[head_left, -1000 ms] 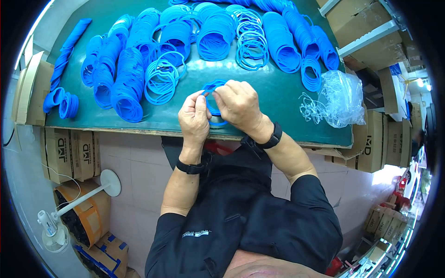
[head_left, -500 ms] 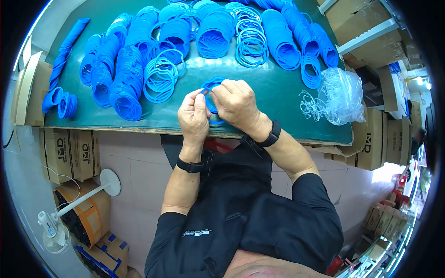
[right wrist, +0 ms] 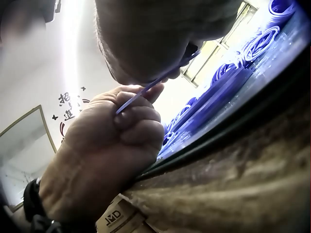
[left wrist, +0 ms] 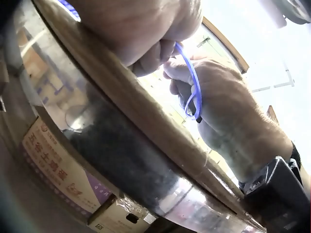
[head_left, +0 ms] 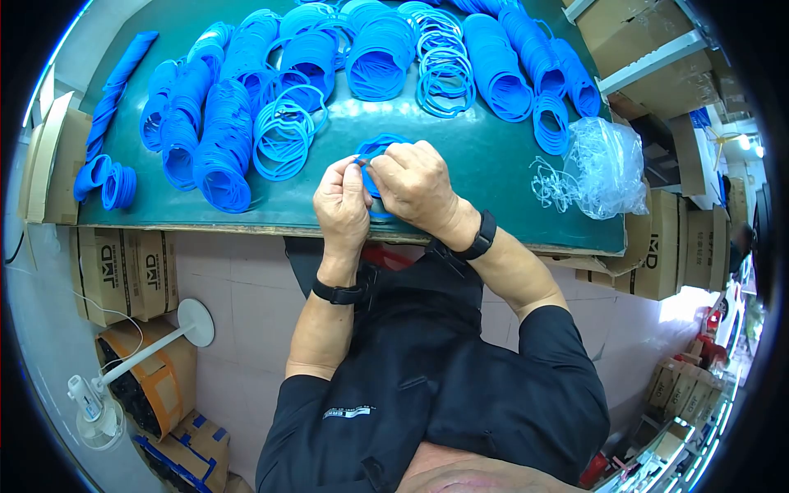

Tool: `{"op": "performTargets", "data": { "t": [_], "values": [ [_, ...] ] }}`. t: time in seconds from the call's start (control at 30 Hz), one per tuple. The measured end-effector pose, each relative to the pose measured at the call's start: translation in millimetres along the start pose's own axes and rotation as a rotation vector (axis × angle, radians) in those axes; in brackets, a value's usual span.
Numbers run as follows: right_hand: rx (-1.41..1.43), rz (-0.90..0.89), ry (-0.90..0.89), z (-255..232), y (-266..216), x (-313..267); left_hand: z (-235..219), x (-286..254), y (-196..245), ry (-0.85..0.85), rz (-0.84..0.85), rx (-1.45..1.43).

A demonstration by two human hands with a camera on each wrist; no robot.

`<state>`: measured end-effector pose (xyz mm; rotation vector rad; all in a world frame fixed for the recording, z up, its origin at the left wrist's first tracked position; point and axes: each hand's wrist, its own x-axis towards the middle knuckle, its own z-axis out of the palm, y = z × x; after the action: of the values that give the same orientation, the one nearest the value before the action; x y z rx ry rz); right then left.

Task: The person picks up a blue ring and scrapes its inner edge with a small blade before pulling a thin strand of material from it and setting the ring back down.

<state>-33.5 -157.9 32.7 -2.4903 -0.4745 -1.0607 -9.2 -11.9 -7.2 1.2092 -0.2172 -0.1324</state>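
In the head view my left hand [head_left: 341,209] pinches a thin blue ring [head_left: 380,140] near the front edge of the green table. My right hand [head_left: 415,185] grips the ring's other side, its fingers curled and close to the left fingertips. From the left wrist the blue strip [left wrist: 195,82] of the ring runs between both hands, with a small loop and a dark bit at its lower end. The right wrist view shows the strip [right wrist: 138,96] passing from the left fist up to the right hand. The curled fingers hide part of the ring.
Long stacks of blue rings [head_left: 222,152] line the back and left of the green table [head_left: 485,185]. A loose cluster of rings [head_left: 283,144] lies left of the hands. Toward the right sits a clear plastic bag [head_left: 608,172]. Cardboard boxes [head_left: 123,271] stand below the table's left end.
My right hand has shifted slightly left, and its fingers have closed in toward the left fingertips. The left hand stays nearly in place, still pinching the blue ring.
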Motion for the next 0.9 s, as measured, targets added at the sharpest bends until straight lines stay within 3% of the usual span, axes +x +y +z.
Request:
{"op": "performTargets", "data": {
  "t": [0.17,0.4,0.9],
  "values": [
    [-0.021,0.075,0.025,-0.6,1.1,0.2,2.0,-0.2,1.1,-0.010,0.023,-0.009],
    [-0.012,0.042,-0.030,-0.3,1.2,-1.4,-0.9,-1.3,-0.9,-0.008,0.031,-0.013],
    [-0.001,0.058,0.069,2.5,1.2,0.0,3.3,-1.8,-0.5,0.004,0.060,0.012]
  ]
}}
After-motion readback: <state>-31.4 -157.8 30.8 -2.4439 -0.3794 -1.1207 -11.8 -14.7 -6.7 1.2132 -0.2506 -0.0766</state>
